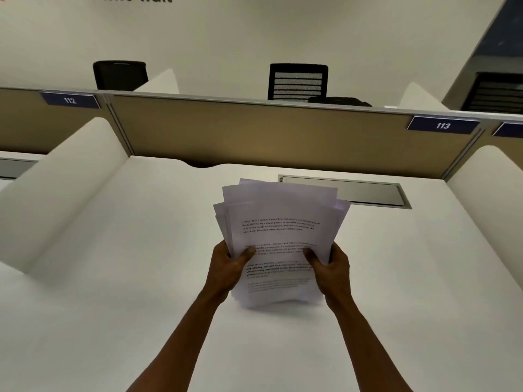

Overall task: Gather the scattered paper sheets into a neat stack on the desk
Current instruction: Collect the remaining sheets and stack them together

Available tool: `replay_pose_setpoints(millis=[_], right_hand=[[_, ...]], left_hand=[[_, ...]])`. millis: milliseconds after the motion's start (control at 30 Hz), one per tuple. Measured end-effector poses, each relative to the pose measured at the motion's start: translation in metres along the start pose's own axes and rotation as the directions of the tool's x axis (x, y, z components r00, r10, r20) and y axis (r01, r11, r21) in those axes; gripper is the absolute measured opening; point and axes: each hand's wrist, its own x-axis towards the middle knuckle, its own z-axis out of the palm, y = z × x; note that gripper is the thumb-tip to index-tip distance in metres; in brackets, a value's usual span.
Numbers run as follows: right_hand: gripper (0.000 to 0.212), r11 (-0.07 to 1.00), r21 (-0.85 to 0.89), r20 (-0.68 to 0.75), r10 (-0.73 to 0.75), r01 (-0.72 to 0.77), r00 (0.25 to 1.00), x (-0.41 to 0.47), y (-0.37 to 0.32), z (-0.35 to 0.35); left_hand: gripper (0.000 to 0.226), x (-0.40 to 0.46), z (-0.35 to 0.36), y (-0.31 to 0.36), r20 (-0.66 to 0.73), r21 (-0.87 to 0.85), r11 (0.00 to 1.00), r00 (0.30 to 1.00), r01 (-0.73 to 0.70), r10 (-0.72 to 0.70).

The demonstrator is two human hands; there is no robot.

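Left hand (229,265): grip closed on the left edge of the paper sheets (278,239), thumb laid across the printed face, fingers hidden behind. Right hand (329,268): grip closed the same way on the right edge, thumb on top, fingers wrapped behind the bundle.

I see the sheets as one loose bundle held between both hands, printed side toward the camera, top tilted away from me. Edges are not squared: several corners fan out at the upper left and along the top. The bottom edge hangs low, near the surface (141,250); I cannot tell whether it touches.

The bundle sits over the middle of the surface, nearer the far edge than the near one. Its top overlaps, in my view, the left end of the metal cable tray (368,193) set into the surface by the far edge.

Both forearms run up from the near edge, converging toward the bundle, wrists roughly level, palms turned inward facing each other.

Behind the far edge stands the tan partition (254,131), with a label (443,125) reading 113 at its right end.
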Motion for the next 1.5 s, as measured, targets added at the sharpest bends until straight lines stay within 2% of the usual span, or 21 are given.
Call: replay_pose_setpoints(millis=[167, 300, 400, 533, 700, 833, 900, 967, 1067, 1267, 1400, 1500], right_hand=[[0.025, 0.984, 0.135, 0.019, -0.120, 0.116, 0.993, -0.001, -0.023, -0.002], [0.047, 0.985, 0.166, 0.048, -0.064, 0.055, 0.997, 0.000, -0.015, -0.002], [0.040, 0.995, 0.097, 0.048, -0.002, -0.003, 0.999, -0.001, -0.002, 0.003], [0.024, 0.998, 0.052, 0.034, 0.018, -0.020, 0.999, -0.002, -0.002, 0.011], [0.023, 0.996, 0.056, 0.021, -0.073, 0.072, 0.997, -0.003, -0.016, 0.006], [0.041, 0.999, -0.024, -0.010, -0.047, 0.047, 0.999, -0.004, -0.008, 0.008], [0.035, 0.996, -0.080, -0.008, -0.035, 0.034, 0.999, -0.004, 0.001, 0.010], [0.031, 0.993, -0.118, -0.012, -0.034, 0.032, 0.999, -0.004, 0.005, 0.010], [0.030, 0.994, -0.108, -0.029, -0.026, 0.022, 0.999, -0.005, 0.007, 0.011], [0.027, 0.993, -0.032, -0.059, -0.116, 0.114, 0.992, -0.009, -0.008, 0.004], [0.040, 0.981, -0.160, -0.044, -0.114, 0.105, 0.993, -0.011, 0.002, 0.001], [0.033, 0.974, -0.205, -0.010, -0.104, 0.100, 0.994, -0.013, 0.010, 0.002]], left_hand=[[0.029, 0.000, 0.001, 0.021, 0.008, -0.038, 0.994, 0.994, -0.105, 0.105], [0.042, 0.000, -0.001, 0.010, -0.014, -0.016, 0.998, 0.998, -0.064, 0.063], [0.048, -0.002, 0.000, 0.000, -0.059, 0.024, 0.999, 0.998, -0.028, 0.029], [0.041, -0.001, 0.004, -0.001, -0.087, 0.015, 1.000, 0.996, -0.015, 0.017], [0.035, -0.002, 0.003, 0.011, -0.087, -0.005, 0.996, 0.992, -0.094, 0.093], [0.049, -0.001, 0.002, 0.002, -0.127, 0.041, 0.996, 0.989, -0.075, 0.080], [0.048, -0.003, 0.001, -0.008, -0.132, 0.052, 0.998, 0.990, -0.037, 0.044], [0.036, -0.006, 0.003, -0.015, -0.123, 0.069, 0.997, 0.992, -0.023, 0.031], [0.026, -0.008, 0.005, -0.017, -0.139, 0.076, 0.997, 0.989, -0.031, 0.041], [0.025, -0.008, 0.005, 0.001, -0.136, -0.013, 0.995, 0.986, -0.094, 0.092], [0.038, -0.005, 0.002, -0.009, -0.105, 0.014, 0.998, 0.993, -0.054, 0.055], [0.035, -0.007, 0.007, -0.019, -0.098, 0.077, 0.997, 0.995, -0.003, 0.011]])
